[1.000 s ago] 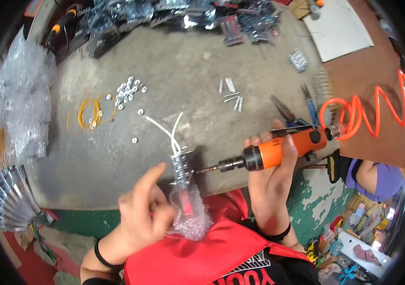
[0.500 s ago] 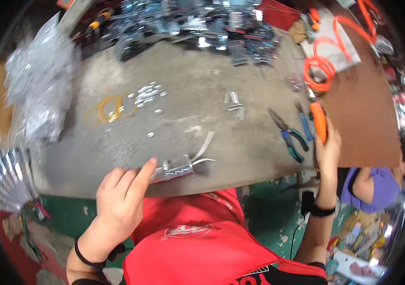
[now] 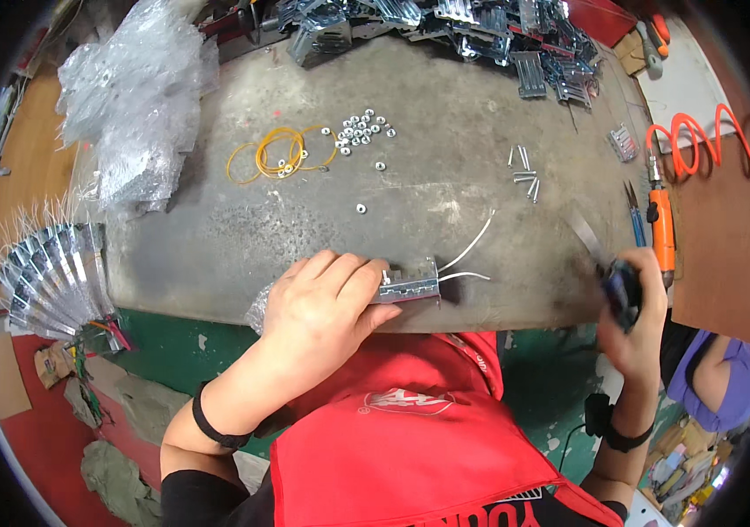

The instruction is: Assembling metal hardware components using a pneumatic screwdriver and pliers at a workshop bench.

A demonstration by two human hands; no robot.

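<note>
My left hand (image 3: 320, 294) is closed around a silvery metal housing (image 3: 412, 286) at the table's near edge. Two white wires (image 3: 470, 246) stick out of the housing's right end; its left part is hidden under my fingers, with some clear plastic wrap beside my wrist. To the right, my right hand (image 3: 638, 321) grips long-nose pliers (image 3: 621, 290), smeared by motion, jaws pointing up and left. Just beyond that hand lies an orange air screwdriver (image 3: 661, 224) on a coiled orange hose (image 3: 700, 145), with blue-handled tweezers or slim pliers (image 3: 636, 217) beside it.
Several small round nuts (image 3: 359, 132) lie mid-table near yellow rubber bands (image 3: 280, 154). Several screws (image 3: 528, 180) lie farther right. Metal brackets (image 3: 480, 31) pile up at the back. Bubble wrap (image 3: 142, 97) and fanned metal strips (image 3: 58, 272) are left. A person in purple (image 3: 717, 382) sits at right.
My right hand has left the orange air screwdriver and picked up the long-nose pliers. My left hand has closed over the metal housing. The whole view has shifted.
</note>
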